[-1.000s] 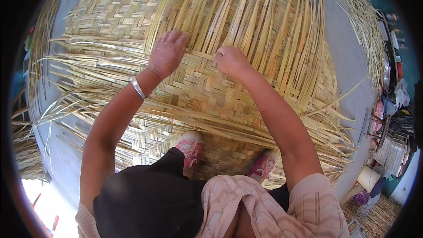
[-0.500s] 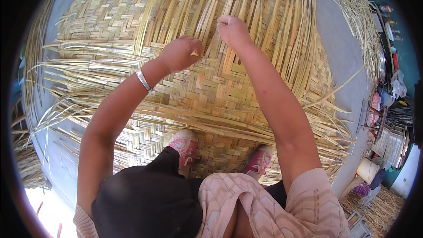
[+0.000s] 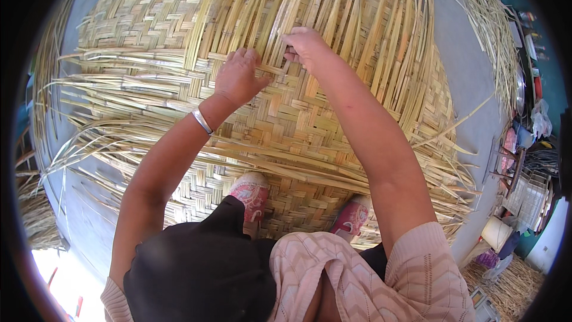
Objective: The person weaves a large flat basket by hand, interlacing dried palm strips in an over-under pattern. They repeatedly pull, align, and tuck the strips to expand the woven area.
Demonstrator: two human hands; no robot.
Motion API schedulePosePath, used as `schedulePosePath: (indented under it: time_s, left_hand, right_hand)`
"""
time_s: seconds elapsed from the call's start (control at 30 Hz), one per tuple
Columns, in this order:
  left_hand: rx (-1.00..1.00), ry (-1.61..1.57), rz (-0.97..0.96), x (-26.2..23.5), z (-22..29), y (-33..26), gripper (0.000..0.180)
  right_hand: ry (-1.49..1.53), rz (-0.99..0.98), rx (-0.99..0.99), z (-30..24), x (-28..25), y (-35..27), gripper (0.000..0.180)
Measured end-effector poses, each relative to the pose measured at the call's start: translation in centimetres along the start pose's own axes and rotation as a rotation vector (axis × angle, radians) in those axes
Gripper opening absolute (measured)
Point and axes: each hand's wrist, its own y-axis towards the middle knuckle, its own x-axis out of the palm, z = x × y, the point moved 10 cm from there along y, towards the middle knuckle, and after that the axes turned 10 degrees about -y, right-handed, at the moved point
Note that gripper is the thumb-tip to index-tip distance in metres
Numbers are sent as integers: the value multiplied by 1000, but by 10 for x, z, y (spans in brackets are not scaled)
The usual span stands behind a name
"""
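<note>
A large woven reed mat (image 3: 292, 122) spreads beneath me, its herringbone weave pale yellow and tan. Long loose reed strips (image 3: 390, 42) fan out from its working edge toward the far side. My left hand (image 3: 239, 76), with a silver bangle at the wrist, rests on the weave with its thumb stretched out sideways and its fingers a little apart. Just to its right and slightly farther off, my right hand (image 3: 305, 46) pinches a reed strip (image 3: 288, 30) between thumb and fingers. The fingertips are partly hidden by the hand.
Crosswise reed ends (image 3: 113, 86) stick out over the mat's left side. My feet in pink patterned shoes (image 3: 249, 195) stand on the mat. Straw-like reeds (image 3: 488, 36) lie on the grey floor (image 3: 462, 77) at the right, beside a wire rack (image 3: 527, 197) and household clutter.
My left hand has turned and flattened onto the weave, its thumb swinging outward. My right hand has come slightly left and nearer, now pinching a strip.
</note>
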Motion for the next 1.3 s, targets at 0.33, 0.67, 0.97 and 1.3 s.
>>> schedulePosePath:
  time_s: [0.33, 0.67, 0.97, 1.3]
  left_hand:
    - [47, -40, -32, 7, -8, 2, 29]
    - [105, 1, -22, 5, 11, -2, 27]
    - [242, 103, -138, 9, 32, 6, 23]
    - [302, 107, -250, 14, 43, 17, 17]
  right_hand:
    - [-282, 39, -158, -13, 0, 0, 18]
    - [64, -75, -95, -2, 6, -14, 21]
    - [-134, -111, -129, -13, -7, -14, 22]
    - [-884, 51, -272, -61, -35, 12, 33]
